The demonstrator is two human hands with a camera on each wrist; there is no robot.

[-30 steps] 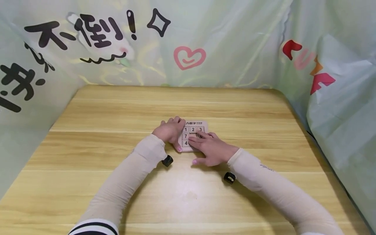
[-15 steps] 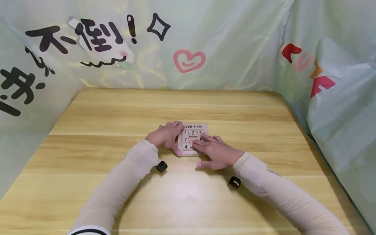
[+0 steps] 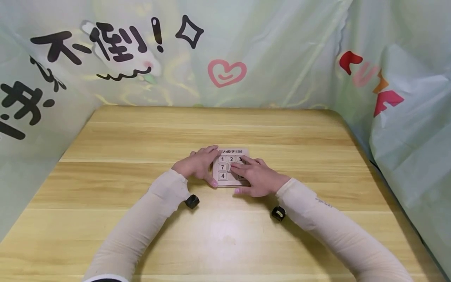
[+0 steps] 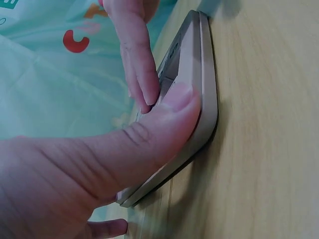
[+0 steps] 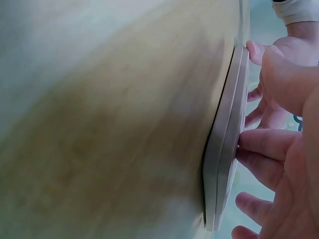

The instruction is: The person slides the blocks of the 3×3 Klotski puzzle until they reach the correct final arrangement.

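Observation:
A pale square number slide puzzle (image 3: 222, 172) lies flat on the table, with Chinese lettering along its far edge. Tiles 1, 2 and 3 fill its far row; 7 and 4 run down the left side. My left hand (image 3: 197, 162) holds the puzzle's left side, its thumb (image 4: 144, 139) over the near corner. My right hand (image 3: 260, 178) reaches in from the right, two fairly straight fingers pressing a tile in the middle cell; that tile's number is covered. Below it, the bottom middle cell shows as a gap. The right column's lower tiles are mostly hidden by this hand.
A wood-grain table (image 3: 148, 141) surrounds the puzzle. Pale green printed curtains (image 3: 282, 58) stand along the back and both sides. Each wrist carries a small black device (image 3: 278, 214) on its underside.
The right fingers have pushed a tile from the bottom middle cell up into the middle cell, leaving the gap below. The left hand keeps its place on the puzzle's side.

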